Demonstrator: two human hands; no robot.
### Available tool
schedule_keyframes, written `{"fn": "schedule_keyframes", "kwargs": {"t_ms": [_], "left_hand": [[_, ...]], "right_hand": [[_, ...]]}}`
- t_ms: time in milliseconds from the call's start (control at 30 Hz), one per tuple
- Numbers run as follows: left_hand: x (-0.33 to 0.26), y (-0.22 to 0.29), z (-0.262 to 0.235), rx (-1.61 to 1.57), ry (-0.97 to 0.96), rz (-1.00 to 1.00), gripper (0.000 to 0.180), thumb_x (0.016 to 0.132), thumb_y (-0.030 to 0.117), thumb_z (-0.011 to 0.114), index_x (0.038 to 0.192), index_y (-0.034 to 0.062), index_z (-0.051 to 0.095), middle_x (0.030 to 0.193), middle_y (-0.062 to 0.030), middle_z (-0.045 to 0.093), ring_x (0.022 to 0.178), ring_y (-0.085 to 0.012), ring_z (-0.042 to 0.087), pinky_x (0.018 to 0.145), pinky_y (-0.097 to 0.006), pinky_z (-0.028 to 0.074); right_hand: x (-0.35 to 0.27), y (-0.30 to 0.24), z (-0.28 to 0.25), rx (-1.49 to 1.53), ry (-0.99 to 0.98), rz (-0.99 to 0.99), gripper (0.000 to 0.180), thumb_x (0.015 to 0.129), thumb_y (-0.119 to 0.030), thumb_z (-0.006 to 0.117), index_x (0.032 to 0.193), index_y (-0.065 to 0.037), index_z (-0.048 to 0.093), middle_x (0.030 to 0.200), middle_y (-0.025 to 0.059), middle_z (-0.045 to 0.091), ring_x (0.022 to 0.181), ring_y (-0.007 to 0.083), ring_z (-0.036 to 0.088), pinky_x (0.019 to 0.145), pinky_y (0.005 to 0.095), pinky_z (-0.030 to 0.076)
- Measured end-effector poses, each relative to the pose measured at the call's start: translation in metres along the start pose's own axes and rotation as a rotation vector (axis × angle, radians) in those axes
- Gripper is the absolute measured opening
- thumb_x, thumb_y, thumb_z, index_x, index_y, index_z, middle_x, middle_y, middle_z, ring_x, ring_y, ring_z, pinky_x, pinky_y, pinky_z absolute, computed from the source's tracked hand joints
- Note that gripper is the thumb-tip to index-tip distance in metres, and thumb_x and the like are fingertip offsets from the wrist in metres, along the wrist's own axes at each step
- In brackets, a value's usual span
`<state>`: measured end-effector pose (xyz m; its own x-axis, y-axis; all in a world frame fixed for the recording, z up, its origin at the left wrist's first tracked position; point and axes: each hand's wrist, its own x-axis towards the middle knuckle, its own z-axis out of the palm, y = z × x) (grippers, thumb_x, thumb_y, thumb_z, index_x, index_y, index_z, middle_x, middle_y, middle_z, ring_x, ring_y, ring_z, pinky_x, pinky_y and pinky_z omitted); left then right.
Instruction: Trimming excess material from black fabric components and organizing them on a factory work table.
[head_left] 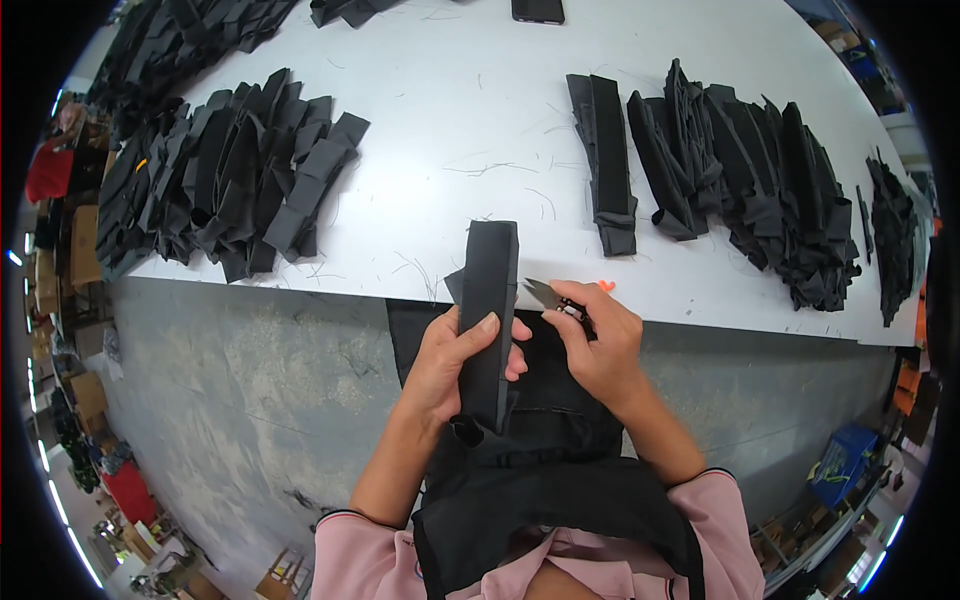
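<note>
My left hand (452, 362) grips a long black fabric strip (489, 290) around its lower half, thumb across the front; the strip stands upright at the white table's near edge. Just to its right, my right hand (598, 345) is closed on small thread snips (548, 294), whose metal blades point left toward the strip's edge. A black apron covers my lap below both hands.
On the white table (470, 120) lie a large heap of black strips (235, 170) at left, a folded pair (606, 160) in the middle, and another heap (760, 180) at right. A dark phone (538, 10) lies at the far edge. Grey floor below the table edge.
</note>
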<state>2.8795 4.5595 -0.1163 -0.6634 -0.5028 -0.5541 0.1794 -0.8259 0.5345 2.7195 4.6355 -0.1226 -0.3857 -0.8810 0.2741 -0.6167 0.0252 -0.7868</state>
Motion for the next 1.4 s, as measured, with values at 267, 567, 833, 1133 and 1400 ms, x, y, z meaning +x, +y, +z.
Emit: {"fn": "schedule_keyframes", "kwargs": {"t_ms": [267, 567, 833, 1133, 1400], "left_hand": [[0.001, 0.0, 0.003, 0.154, 0.028, -0.007, 0.023, 0.089, 0.018, 0.057, 0.098, -0.0026, 0.055, 0.082, -0.0106, 0.062, 0.065, -0.0155, 0.061, 0.061, -0.027, 0.05], [0.003, -0.006, 0.002, 0.245, 0.003, 0.028, 0.024, 0.09, 0.015, 0.055, 0.106, -0.0025, 0.049, 0.091, -0.0092, 0.061, 0.07, -0.0142, 0.059, 0.064, -0.027, 0.049], [0.003, -0.009, 0.004, 0.308, -0.012, 0.075, 0.022, 0.091, 0.012, 0.052, 0.108, -0.0013, 0.047, 0.091, -0.0088, 0.059, 0.07, -0.0138, 0.058, 0.063, -0.026, 0.049], [0.005, -0.01, 0.004, 0.336, -0.041, 0.043, 0.028, 0.092, 0.011, 0.05, 0.116, -0.0003, 0.043, 0.093, -0.0095, 0.058, 0.071, -0.0135, 0.057, 0.064, -0.026, 0.048], [0.006, -0.007, 0.007, 0.079, -0.186, -0.103, 0.056, 0.094, 0.045, 0.043, 0.129, 0.0027, 0.034, 0.1, -0.0133, 0.056, 0.083, -0.0193, 0.059, 0.069, -0.03, 0.049]], "right_hand": [[-0.004, 0.009, 0.001, 0.182, -0.034, 0.121, 0.018, 0.076, -0.003, 0.065, 0.094, -0.002, 0.06, 0.073, 0.0102, 0.063, 0.059, 0.0204, 0.062, 0.054, 0.0269, 0.047], [0.005, -0.006, 0.007, 0.09, -0.087, 0.017, 0.017, 0.074, -0.005, 0.067, 0.089, -0.003, 0.059, 0.072, 0.008, 0.059, 0.055, 0.0195, 0.058, 0.049, 0.0279, 0.045], [0.014, -0.006, 0.012, -0.122, -0.152, -0.201, 0.023, 0.07, -0.003, 0.068, 0.092, -0.002, 0.06, 0.076, 0.0092, 0.052, 0.055, 0.0211, 0.057, 0.047, 0.0305, 0.045], [0.016, -0.004, 0.009, 0.125, -0.082, 0.019, 0.016, 0.073, 0.0, 0.066, 0.088, -0.002, 0.059, 0.075, 0.0068, 0.049, 0.047, 0.0168, 0.049, 0.052, 0.027, 0.045], [0.039, 0.018, 0.008, 0.933, -0.198, 0.598, 0.017, 0.078, -0.004, 0.066, 0.09, -0.003, 0.054, 0.069, -0.0014, 0.049, 0.05, 0.0051, 0.044, 0.042, 0.0193, 0.034]]}}
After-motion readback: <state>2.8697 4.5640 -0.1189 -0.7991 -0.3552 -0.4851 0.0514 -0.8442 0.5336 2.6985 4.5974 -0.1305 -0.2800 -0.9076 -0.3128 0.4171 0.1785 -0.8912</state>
